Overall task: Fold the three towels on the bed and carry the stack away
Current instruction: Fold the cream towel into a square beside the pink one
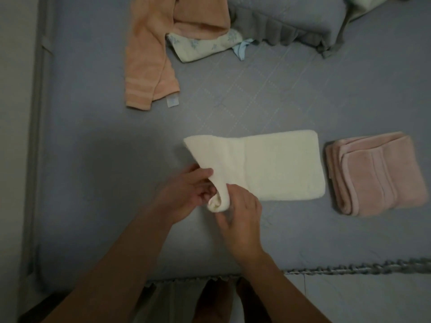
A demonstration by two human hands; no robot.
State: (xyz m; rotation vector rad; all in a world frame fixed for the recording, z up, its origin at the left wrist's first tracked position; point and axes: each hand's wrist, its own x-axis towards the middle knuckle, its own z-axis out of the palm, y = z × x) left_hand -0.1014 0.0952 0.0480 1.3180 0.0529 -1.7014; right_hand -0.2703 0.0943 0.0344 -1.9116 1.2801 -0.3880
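A cream towel (275, 166) lies folded into a long strip in the middle of the grey bed (93, 159). Its left end is lifted and bunched. My left hand (186, 194) and my right hand (240, 217) both grip that near-left corner. A pink towel (380, 176) lies folded flat to the right of the cream one. An orange towel (149, 54) lies unfolded and rumpled at the far left of the bed.
A small floral cloth (205, 45) lies beside the orange towel. A grey ruffled pillow (291, 22) sits at the back. The bed's fringed front edge (349, 269) runs along the bottom, and a wall is on the left.
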